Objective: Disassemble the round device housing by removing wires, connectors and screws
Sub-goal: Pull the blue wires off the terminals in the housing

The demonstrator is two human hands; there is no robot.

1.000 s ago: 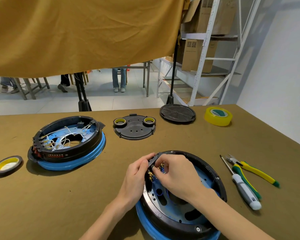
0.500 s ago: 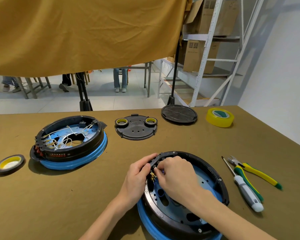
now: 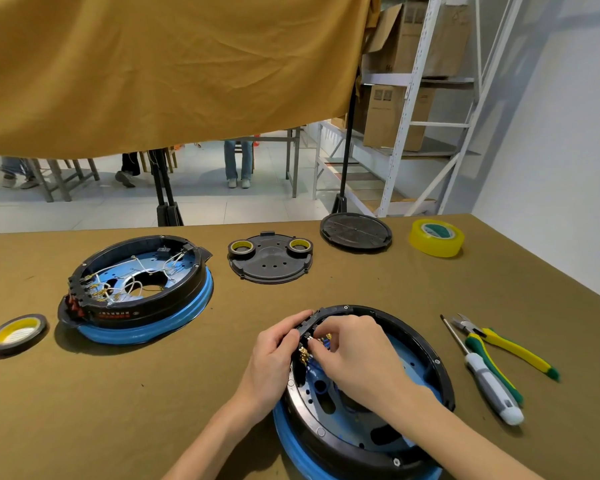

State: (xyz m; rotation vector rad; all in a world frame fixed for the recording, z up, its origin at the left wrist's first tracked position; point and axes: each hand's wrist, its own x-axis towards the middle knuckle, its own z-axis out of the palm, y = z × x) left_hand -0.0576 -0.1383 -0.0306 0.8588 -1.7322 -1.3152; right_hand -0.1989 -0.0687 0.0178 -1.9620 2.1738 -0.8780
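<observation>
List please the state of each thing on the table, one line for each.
Near housing: open, wires mostly out.
Far housing: open, still wired.
Left hand: grips the connector block.
Right hand: pinches a terminal.
Screwdriver: lying unused.
Pliers: lying unused.
Black covers: removed, set aside.

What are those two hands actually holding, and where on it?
The left hand grips the near housing at its rim's black connector block; the right hand pinches a small connector there.
</observation>
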